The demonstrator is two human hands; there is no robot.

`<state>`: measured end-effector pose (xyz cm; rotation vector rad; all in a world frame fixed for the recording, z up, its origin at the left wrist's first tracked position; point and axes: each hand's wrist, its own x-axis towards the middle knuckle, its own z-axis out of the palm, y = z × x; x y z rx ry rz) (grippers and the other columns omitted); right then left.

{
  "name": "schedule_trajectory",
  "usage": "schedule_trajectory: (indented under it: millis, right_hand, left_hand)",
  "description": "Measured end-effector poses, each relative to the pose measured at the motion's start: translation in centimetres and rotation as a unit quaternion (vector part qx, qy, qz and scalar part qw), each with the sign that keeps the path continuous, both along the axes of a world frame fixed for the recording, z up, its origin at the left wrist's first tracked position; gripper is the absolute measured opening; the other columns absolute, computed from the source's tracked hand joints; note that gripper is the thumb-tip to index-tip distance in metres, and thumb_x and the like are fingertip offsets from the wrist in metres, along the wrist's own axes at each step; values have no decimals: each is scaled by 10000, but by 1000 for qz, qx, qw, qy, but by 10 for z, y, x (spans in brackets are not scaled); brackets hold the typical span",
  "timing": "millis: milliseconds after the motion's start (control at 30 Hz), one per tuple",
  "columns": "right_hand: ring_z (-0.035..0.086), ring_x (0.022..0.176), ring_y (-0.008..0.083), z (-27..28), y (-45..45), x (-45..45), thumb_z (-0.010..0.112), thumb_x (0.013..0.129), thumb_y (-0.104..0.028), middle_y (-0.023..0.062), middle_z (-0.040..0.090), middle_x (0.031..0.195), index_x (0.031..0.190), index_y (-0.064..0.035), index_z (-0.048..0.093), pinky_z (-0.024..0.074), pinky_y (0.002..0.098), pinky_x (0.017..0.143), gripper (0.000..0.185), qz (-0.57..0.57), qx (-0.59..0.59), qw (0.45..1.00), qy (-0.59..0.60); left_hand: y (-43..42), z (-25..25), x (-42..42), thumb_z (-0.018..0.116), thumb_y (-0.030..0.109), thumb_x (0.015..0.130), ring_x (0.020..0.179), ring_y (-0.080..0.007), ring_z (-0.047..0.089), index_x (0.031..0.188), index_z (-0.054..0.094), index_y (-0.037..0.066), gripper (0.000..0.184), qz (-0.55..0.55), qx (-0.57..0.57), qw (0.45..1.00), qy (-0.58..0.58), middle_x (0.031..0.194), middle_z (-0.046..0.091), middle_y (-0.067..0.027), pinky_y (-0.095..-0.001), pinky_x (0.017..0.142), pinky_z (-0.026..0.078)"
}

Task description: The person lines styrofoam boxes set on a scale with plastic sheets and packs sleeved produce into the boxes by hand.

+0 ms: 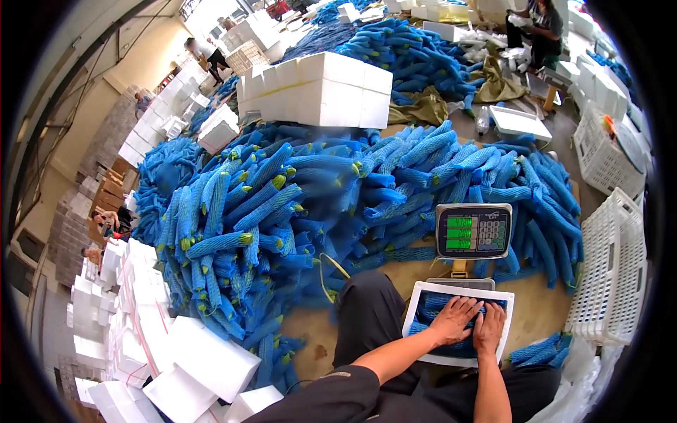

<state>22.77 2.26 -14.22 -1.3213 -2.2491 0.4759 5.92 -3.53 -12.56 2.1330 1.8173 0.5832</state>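
Observation:
A white foam box (414,319) sits on a weighing scale, packed with long vegetables in blue net sleeves (431,303). My left hand (455,322) lies over the middle of the box, fingers stretched out on the vegetables. Beside it, my right hand (489,330) also rests flat on them, fingers extended, near the box's right side. What lies under both palms is hidden. Just beyond the box stands the scale's display (473,231), lit green, with a keypad.
A large heap of blue-sleeved vegetables (261,204) spreads ahead. White foam boxes (211,359) are stacked at left, and more boxes (317,88) stand behind the heap. White plastic crates (608,271) stand at right. A few sleeved vegetables (541,350) lie near my right knee. Other people work farther back.

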Motion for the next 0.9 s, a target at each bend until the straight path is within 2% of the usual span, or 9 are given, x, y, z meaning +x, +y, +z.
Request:
schedule_trajectory:
  millis: [200, 300, 433, 600, 733, 800, 900]
  right_hand:
    - [509, 1302, 456, -4, 7, 0, 584, 944, -225, 211, 603, 1345, 1262, -21, 643, 377, 539, 1162, 383, 5, -24, 999, 26]
    - [499, 1312, 447, -7, 7, 1, 562, 957, -223, 210, 586, 1364, 1282, -23, 631, 370, 532, 1168, 389, -3, -38, 999, 22]
    - [492, 1309, 449, -8, 11, -1, 544, 956, -258, 206, 586, 1363, 1287, -31, 625, 353, 535, 1175, 409, 0, -60, 998, 4]
    - [500, 1274, 456, -8, 16, 2, 523, 955, -298, 213, 599, 1325, 1279, -20, 625, 368, 537, 1146, 439, 24, -90, 995, 16]
    - [506, 1215, 475, -11, 18, -1, 512, 946, -285, 235, 606, 1296, 1253, -12, 624, 370, 564, 1118, 425, 19, -102, 994, 19]
    - [506, 1230, 469, -6, 20, 3, 510, 947, -283, 232, 603, 1319, 1268, -6, 618, 369, 557, 1126, 438, 26, -103, 994, 20]
    - [506, 1247, 462, -14, 16, -3, 516, 943, -286, 232, 597, 1334, 1279, -7, 617, 363, 551, 1138, 448, 18, -93, 995, 36]
  left_hand:
    - [1, 1, 5, 658, 369, 906, 1515, -314, 354, 1640, 343, 84, 848, 20, -35, 998, -46, 1596, 425, -140, -495, 1290, 201]
    - [3, -2, 7, 639, 353, 932, 1512, -309, 363, 1634, 359, 86, 802, 25, -9, 998, -49, 1588, 434, -138, -487, 1287, 210]
    - [7, -6, 8, 630, 340, 963, 1514, -298, 364, 1622, 385, 89, 747, 27, -30, 997, -62, 1582, 439, -129, -482, 1282, 222]
    - [8, 13, 18, 654, 302, 911, 1538, -316, 339, 1605, 396, 35, 787, 49, -73, 995, -36, 1630, 399, -155, -498, 1305, 187]
    - [0, 2, 17, 661, 331, 922, 1537, -306, 347, 1628, 388, 87, 795, 46, -62, 996, -49, 1627, 409, -137, -482, 1294, 200]
    - [6, -7, 14, 651, 329, 936, 1523, -291, 367, 1634, 385, 100, 781, 43, -26, 997, -64, 1592, 440, -130, -480, 1289, 208]
    - [5, -9, 13, 646, 341, 937, 1508, -291, 383, 1630, 390, 106, 775, 44, -37, 996, -62, 1571, 456, -128, -479, 1281, 221]
